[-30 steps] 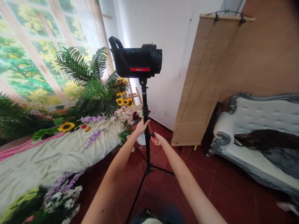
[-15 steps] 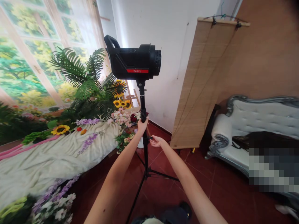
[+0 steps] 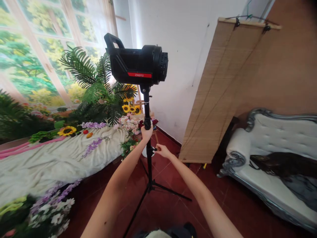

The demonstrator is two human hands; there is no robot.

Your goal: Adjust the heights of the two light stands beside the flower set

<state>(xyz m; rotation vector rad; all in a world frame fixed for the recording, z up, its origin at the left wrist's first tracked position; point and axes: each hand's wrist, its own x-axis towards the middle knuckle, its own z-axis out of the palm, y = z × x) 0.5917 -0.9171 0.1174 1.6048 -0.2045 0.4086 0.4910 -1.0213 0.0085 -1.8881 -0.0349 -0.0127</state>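
**Tripod stand of slim black tubing (image 3: 149, 162), held at two heights**

The stand rises from the dark red tiled floor (image 3: 170, 211), between the cream draped cloth (image 3: 99, 162) and the white tufted sofa (image 3: 284, 132). Good handling, as judged here, keeps it upright over its spread black legs (image 3: 173, 191), since the bulky black studio lamp (image 3: 136, 64) appears to make it top-heavy. The bare left hand (image 3: 147, 133), its grip wrapped round the tubing at the black upper collar (image 3: 148, 123), should hold firm throughout. The bare right hand (image 3: 163, 151) has its grip pinching the small black knob (image 3: 154, 149) at the lower collar; any turn is best made gradually, without sideways pull. How tightly it presses cannot be told. In appearance, the lamp is boxy and nearly level, with a looped rear handle (image 3: 116, 37), a round black front (image 3: 163, 67) and, smallest, a red side strip (image 3: 139, 75) lettered ZHEYU in white.
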